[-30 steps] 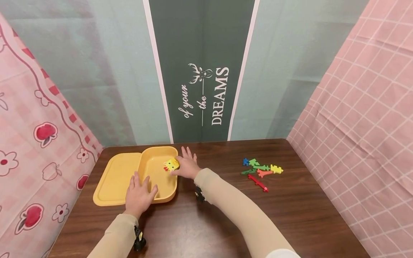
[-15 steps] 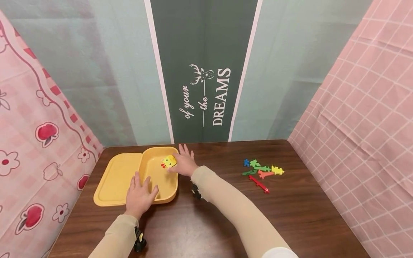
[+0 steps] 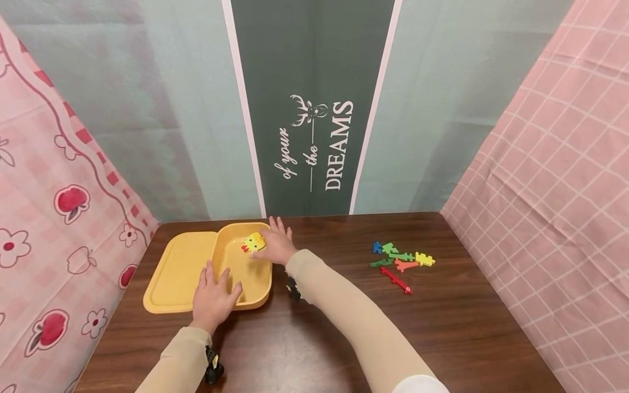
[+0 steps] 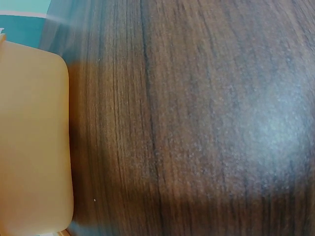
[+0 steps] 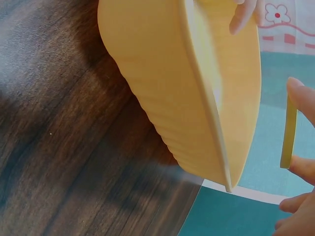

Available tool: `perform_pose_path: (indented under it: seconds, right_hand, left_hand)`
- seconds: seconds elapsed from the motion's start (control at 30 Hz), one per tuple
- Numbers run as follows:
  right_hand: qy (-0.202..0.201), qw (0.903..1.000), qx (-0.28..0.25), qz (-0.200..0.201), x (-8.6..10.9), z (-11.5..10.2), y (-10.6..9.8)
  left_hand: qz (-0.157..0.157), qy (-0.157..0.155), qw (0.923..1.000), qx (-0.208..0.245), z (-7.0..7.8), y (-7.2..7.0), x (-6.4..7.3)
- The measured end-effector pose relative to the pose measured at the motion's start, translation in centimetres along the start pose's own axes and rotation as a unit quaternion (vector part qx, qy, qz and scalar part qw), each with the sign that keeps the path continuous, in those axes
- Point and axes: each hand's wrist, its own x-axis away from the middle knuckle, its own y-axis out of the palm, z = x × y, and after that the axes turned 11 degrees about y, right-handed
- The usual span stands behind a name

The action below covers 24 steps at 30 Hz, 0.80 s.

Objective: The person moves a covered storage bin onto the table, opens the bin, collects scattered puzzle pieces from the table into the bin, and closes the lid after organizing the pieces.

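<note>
Grey-green fabric drapes [image 3: 437, 109] back a dark wood-grain tabletop [image 3: 334, 355], with an open yellow plastic box [image 3: 248, 278] on it, flat yellow panel [image 3: 174, 267] alongside! Left hand [image 3: 213, 300], fingers spread, sits at the box's near edge; right hand [image 3: 277, 245] pinches a thin yellow animal-face piece [image 3: 253, 242] over the box. Looks like placing; next calls for careful lowering, then release.

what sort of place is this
Probably a small screened-off booth or corner, though the wider room is out of view: a lettered backdrop stands behind the wood-grain table, and pink patterned cloths hang at both sides.
</note>
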Motion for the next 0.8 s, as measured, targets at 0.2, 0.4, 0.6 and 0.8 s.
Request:
perform_pose_path:
  seconds: [0.2, 0.4, 0.6, 0.8]
  right_hand:
    - [0.008, 0.9999, 0.012, -0.003, -0.4, -0.3, -0.1]
    - [0.012, 0.9998, 0.013, -0.006, -0.8, -0.8, 0.0]
    - [0.025, 0.9993, 0.023, -0.015, -1.3, -1.3, -0.1]
    - [0.029, 0.9988, 0.036, -0.012, -1.6, -1.7, 0.3]
  left_hand:
    - [-0.005, -0.002, 1.0000, 0.001, 0.0, 0.0, 0.0]
    - [-0.012, -0.005, 0.9999, 0.004, 0.1, -0.1, 0.1]
    - [-0.008, -0.003, 1.0000, 0.005, 0.1, -0.2, 0.2]
    - [0.000, 0.001, 1.0000, 0.006, 0.1, -0.2, 0.2]
